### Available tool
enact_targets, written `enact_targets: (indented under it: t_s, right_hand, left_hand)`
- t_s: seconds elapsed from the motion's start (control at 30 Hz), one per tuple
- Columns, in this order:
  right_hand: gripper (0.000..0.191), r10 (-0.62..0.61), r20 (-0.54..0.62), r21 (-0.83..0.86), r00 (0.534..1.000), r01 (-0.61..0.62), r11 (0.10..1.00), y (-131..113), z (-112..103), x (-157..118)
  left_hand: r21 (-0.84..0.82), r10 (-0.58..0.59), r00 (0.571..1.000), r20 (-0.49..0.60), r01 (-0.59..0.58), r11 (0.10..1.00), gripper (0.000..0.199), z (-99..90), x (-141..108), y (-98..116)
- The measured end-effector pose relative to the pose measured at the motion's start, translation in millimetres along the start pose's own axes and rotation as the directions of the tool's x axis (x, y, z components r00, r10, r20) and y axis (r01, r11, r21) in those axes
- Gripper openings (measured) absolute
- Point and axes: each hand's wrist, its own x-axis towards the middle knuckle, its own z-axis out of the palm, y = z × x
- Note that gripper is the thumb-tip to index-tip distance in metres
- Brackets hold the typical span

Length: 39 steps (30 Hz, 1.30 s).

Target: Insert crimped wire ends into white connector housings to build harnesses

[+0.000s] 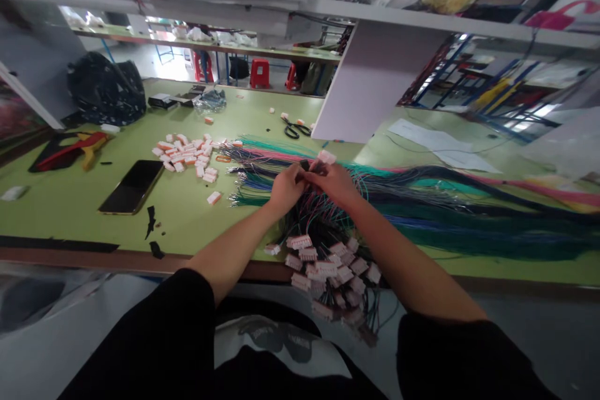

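Note:
My left hand (287, 189) and my right hand (338, 182) meet above the wire bundles, fingertips pinched close together. A white connector housing (327, 157) stands out at the top of my right hand's fingers, which are closed on it. Between the fingertips of my left hand is a small dark piece (305, 165), too blurred to name. Under both hands run bundles of thin green, pink, blue and black wires (422, 200). Below my wrists, a cluster of wired white connectors (325, 269) hangs over the table's front edge.
Loose white-and-orange connectors (187, 153) lie in a pile left of the wires. Nearby are a phone (131, 187), black tape scraps (150, 222), scissors (296, 129) and red-and-yellow-handled tool (77, 149). A white upright panel (363, 78) and a shelf (262, 0) stand behind.

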Motion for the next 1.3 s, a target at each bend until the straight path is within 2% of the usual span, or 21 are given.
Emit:
enact_targets:
  t_s: [0.07,0.13,0.23,0.27,0.3,0.33,0.4,0.47,0.53,0.6,0.67,0.77,0.9,0.97,1.07,1.17,1.23,1.3]
  right_hand:
    - [0.018,-0.069,-0.061,-0.167,0.996,0.058,0.984,-0.3,-0.7,1.4]
    - [0.014,-0.126,-0.083,-0.268,0.988,0.100,0.958,-1.7,-2.5,1.5]
    - [0.015,-0.120,-0.042,-0.260,0.992,0.105,0.960,-1.4,-2.9,1.4]
    - [0.016,-0.096,-0.046,-0.220,0.994,0.084,0.972,0.6,-1.9,2.3]
    - [0.018,-0.058,-0.068,-0.155,0.996,0.047,0.987,3.7,-0.6,4.0]
    - [0.020,-0.003,-0.098,-0.068,0.995,-0.004,0.998,7.6,0.9,6.4]
    - [0.022,0.135,-0.144,0.115,0.980,-0.119,0.986,16.4,3.0,12.7]
    - [0.023,0.217,-0.177,0.172,0.960,-0.187,0.967,22.5,2.4,18.9]
    - [0.022,0.166,-0.197,0.062,0.966,-0.157,0.986,21.8,-0.9,22.9]
    - [0.021,0.034,-0.160,-0.110,0.987,-0.052,0.993,13.2,-4.7,23.7]
    - [0.019,-0.079,-0.082,-0.240,0.993,0.057,0.969,-0.3,-6.5,21.8]
    - [0.017,-0.156,-0.021,-0.315,0.988,0.141,0.938,-15.6,-2.9,16.9]
    - [0.028,-0.134,0.019,-0.263,0.991,0.134,0.955,-7.2,8.8,7.1]
    - [0.031,-0.159,0.062,-0.320,0.985,0.171,0.932,3.5,14.1,-0.8]
    - [0.035,-0.196,0.117,-0.490,0.974,0.228,0.841,12.3,15.8,-12.0]
    - [0.037,-0.213,0.182,-0.634,0.960,0.280,0.721,10.4,7.6,-9.8]
    - [0.034,-0.250,0.259,-0.653,0.933,0.360,0.667,9.5,0.3,2.8]
    - [0.030,-0.281,0.330,-0.613,0.901,0.431,0.662,12.9,-3.9,20.8]
  left_hand:
    - [-0.160,-0.096,0.995,-0.006,0.094,0.983,0.023,-3.2,2.4,1.4]
    - [-0.371,-0.208,0.971,0.119,0.238,0.898,0.024,-9.0,8.2,2.1]
    - [-0.506,-0.255,0.874,0.413,0.454,0.733,0.031,-14.5,17.1,-0.2]
    - [-0.509,-0.256,0.853,0.454,0.484,0.712,0.034,-14.3,18.3,-1.9]
    - [-0.508,-0.254,0.853,0.455,0.483,0.713,0.036,-13.0,18.0,-3.7]
    - [-0.501,-0.243,0.872,0.425,0.450,0.739,0.036,-11.2,16.2,-5.5]
    - [-0.430,-0.169,0.931,0.324,0.304,0.850,0.037,-7.6,8.8,-7.7]
    - [-0.281,-0.057,0.962,0.268,0.135,0.950,0.048,-6.3,0.2,-7.1]
    - [-0.153,0.004,0.961,0.278,0.041,0.987,0.055,-7.6,-5.3,-3.5]
    - [0.010,0.001,0.964,0.266,-0.004,1.000,0.040,-9.7,-5.5,1.9]
    - [0.198,-0.039,0.978,0.204,-0.003,0.980,0.021,-11.1,-1.6,6.6]
    - [0.354,-0.070,0.989,0.130,0.019,0.935,0.010,-12.7,5.0,8.8]
    - [0.414,-0.039,0.999,0.017,0.029,0.910,0.018,-17.0,7.6,4.5]
    - [0.414,-0.031,0.999,-0.028,0.040,0.910,0.025,-18.8,7.5,2.4]
    - [0.400,-0.015,0.999,-0.028,0.025,0.916,0.027,-18.9,7.4,1.4]
    - [0.450,-0.033,0.999,-0.024,0.041,0.892,0.023,-17.8,6.0,3.1]
    - [0.552,-0.049,0.998,-0.033,0.059,0.832,0.021,-18.0,3.7,5.6]
    - [0.684,-0.007,1.000,-0.009,0.011,0.729,0.021,-19.8,1.1,8.8]
